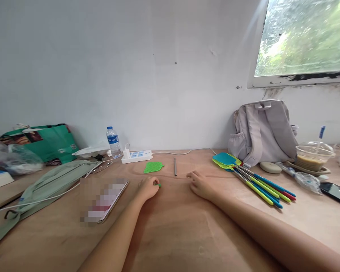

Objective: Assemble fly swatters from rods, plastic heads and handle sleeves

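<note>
My left hand (pixel 147 188) rests on the wooden table with its fingers curled round a small green piece (pixel 159 185). Only the tip of that piece shows, so its full shape is hidden. Just beyond this hand lies a green leaf-shaped fly swatter head (pixel 153 167), flat and apart from any handle. A thin grey metal rod (pixel 175 167) lies on the table between the two hands, a little farther away. My right hand (pixel 200 184) is to the right of the rod, fingers apart and holding nothing, low over the tabletop.
Several fly swatters (pixel 255 181) are piled at the right, before a grey backpack (pixel 263 132). A drink cup (pixel 311 156) and a dark phone (pixel 337 193) lie farther right. At left are a phone (pixel 109 204), a strap-like green cloth (pixel 53 183), a water bottle (pixel 112 141) and a power strip (pixel 137 156).
</note>
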Action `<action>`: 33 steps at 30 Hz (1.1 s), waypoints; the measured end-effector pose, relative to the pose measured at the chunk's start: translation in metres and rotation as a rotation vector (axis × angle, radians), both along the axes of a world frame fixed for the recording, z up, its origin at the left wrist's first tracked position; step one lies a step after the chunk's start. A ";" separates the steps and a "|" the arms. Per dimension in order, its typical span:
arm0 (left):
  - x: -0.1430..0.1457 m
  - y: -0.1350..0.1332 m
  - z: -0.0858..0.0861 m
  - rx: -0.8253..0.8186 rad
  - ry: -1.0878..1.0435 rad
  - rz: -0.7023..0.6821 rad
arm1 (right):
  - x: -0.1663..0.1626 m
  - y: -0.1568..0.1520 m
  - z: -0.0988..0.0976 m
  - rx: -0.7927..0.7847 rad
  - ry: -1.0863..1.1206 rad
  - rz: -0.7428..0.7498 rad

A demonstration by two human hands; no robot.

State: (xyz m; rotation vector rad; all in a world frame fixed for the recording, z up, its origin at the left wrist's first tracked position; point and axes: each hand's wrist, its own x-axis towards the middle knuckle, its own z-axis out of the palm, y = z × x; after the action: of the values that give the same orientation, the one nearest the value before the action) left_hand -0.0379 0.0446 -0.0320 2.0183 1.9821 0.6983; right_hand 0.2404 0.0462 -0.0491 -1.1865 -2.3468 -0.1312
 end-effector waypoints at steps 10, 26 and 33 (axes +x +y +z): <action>0.023 -0.008 0.001 0.044 -0.252 -0.227 | -0.109 0.037 0.000 -0.204 0.053 -0.234; 0.073 -0.028 0.001 0.021 -1.169 -0.327 | -0.035 0.035 -0.001 -0.435 0.620 -0.115; 0.072 -0.026 -0.005 -0.035 -1.075 -0.428 | -0.035 -0.001 0.010 -0.532 0.945 0.186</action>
State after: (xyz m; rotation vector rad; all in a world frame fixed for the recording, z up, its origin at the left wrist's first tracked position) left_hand 0.0340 0.0188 -0.0366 1.4283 0.9022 1.2456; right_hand 0.2054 0.0454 -0.0394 -0.9225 -1.6313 0.9565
